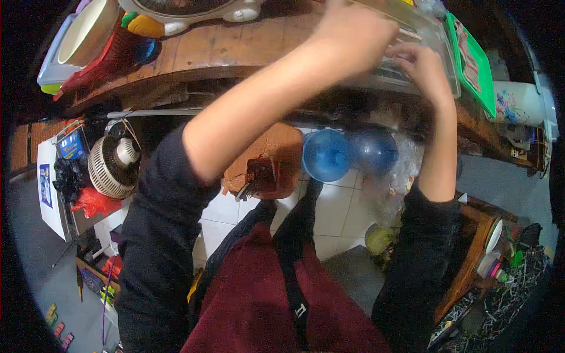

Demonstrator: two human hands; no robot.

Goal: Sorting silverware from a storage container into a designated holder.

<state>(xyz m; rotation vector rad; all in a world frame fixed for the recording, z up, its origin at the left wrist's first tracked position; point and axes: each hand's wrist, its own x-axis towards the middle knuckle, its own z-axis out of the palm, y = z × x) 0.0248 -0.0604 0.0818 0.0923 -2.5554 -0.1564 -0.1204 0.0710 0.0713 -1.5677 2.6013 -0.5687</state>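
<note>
Both my arms reach over the wooden table to a clear plastic container at its far right. My left hand is smeared by motion above the container's left part, and its fingers are hidden. Just right of it, my right hand is closed, with thumb and fingers curled together at the container. Whatever its fingertips hold is too small to make out. Thin pale sticks show between the two hands, and I cannot tell which hand, if either, touches them.
A green tray with a striped cloth-like item lies right of the container. A red basket and cream bowl stand at far left. Below are a fan, an orange-brown box and a blue water jug.
</note>
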